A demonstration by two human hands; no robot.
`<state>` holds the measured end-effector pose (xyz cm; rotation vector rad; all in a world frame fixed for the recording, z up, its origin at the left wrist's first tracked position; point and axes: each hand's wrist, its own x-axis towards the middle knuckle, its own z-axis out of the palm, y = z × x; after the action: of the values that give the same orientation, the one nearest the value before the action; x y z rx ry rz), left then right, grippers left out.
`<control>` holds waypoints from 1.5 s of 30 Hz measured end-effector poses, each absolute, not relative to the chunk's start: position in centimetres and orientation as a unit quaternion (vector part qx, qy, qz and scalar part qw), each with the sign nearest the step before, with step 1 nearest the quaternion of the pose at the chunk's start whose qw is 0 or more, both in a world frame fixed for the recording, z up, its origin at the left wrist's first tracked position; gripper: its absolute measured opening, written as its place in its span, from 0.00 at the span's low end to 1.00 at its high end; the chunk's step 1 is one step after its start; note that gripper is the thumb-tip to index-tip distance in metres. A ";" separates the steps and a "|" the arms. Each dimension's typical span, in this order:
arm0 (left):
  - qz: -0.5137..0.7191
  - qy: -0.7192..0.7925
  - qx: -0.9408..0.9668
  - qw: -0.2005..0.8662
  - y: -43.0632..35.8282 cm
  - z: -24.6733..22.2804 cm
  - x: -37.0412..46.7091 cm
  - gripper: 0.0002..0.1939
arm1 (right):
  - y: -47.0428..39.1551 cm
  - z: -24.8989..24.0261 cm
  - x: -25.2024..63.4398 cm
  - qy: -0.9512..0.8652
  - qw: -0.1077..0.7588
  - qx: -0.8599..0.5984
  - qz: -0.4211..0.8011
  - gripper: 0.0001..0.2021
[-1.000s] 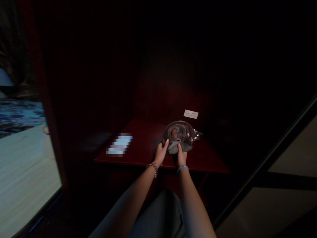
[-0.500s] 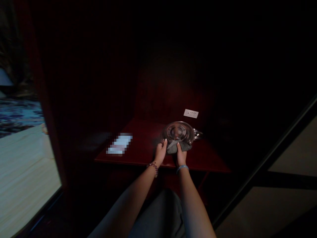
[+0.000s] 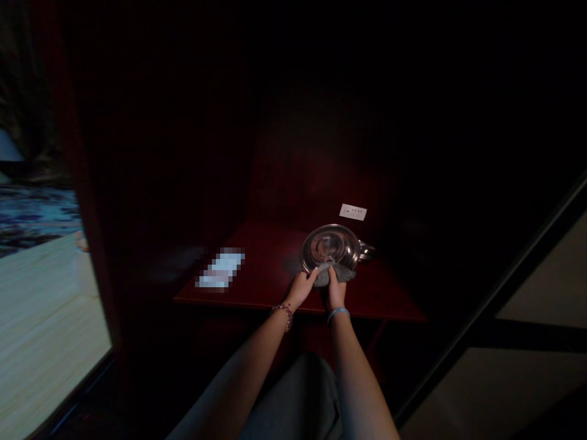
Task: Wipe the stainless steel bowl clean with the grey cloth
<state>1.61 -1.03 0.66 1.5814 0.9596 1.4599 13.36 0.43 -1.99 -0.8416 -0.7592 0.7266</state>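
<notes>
A shiny metal bowl [image 3: 331, 244] is tilted so its round inside faces me, above the dark red tabletop. My left hand [image 3: 302, 288] is closed on its near rim, thumb on top and fingers hidden beneath. A grey cloth [image 3: 345, 275] is bunched over the rim. My right hand [image 3: 337, 288] pinches the cloth against the bowl, its thumb pressed down at the edge. Just behind the bowl on the right, a second shiny metal item [image 3: 365, 250] is partly hidden.
The dark red table [image 3: 261, 287] fills the alcove. A blurred-out light rectangle [image 3: 222, 267] lies at its left. A white socket plate [image 3: 353, 212] is on the back wall. A pale wood surface [image 3: 46, 318] stands outside, past the left panel.
My left hand has slid right along the near rim, closer to my right hand and onto the cloth's edge. The bowl has turned or tilted slightly.
</notes>
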 end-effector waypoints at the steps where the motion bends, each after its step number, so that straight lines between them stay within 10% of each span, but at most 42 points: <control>1: 0.572 0.382 0.617 0.381 -0.9 0.6 1.6 0.23 | 0.4 -2.0 13.3 -0.356 0.781 -0.387 0.336 0.29; 45: 0.612 0.423 0.561 0.364 -1.5 1.2 1.1 0.23 | 0.1 -1.5 13.1 -0.346 0.788 -0.402 0.314 0.26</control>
<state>1.12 -1.54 1.17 1.4423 1.0879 1.5735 13.15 0.06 -1.54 -0.8662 -0.7451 0.6764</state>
